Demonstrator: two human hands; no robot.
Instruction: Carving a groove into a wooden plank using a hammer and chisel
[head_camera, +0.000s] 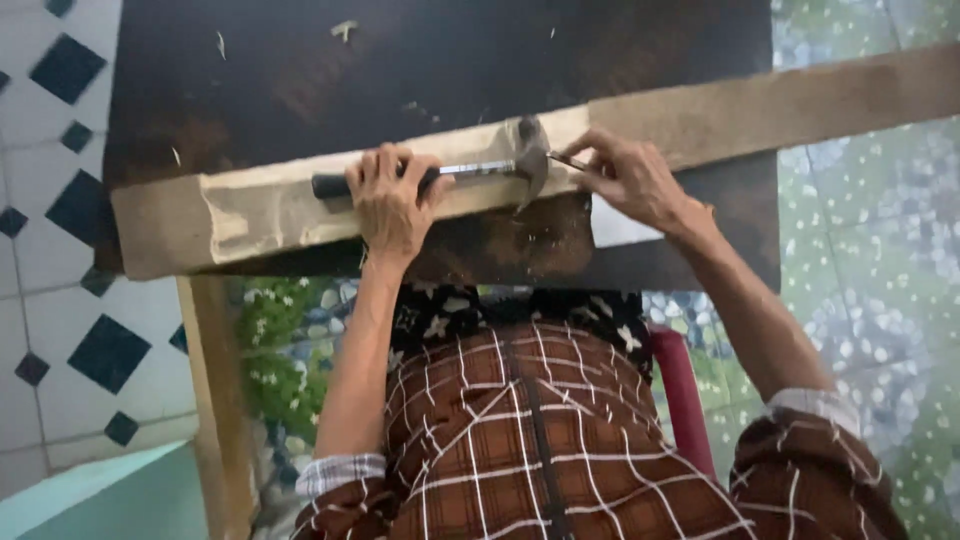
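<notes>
Two hands: left hand (392, 197) grips one hammer (455, 172); right hand (632, 177) pinches one nail (567, 159).

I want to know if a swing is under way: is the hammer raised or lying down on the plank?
Lying down: the hammer rests flat along the plank, gripped by the left hand.

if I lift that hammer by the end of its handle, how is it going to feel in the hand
Probably head-heavy: the hammer has a chunky metal head on a slim shaft. The dark grip under the left hand likely resists slipping. Lying flat on the wooden plank, it seems unlikely to roll.
</notes>
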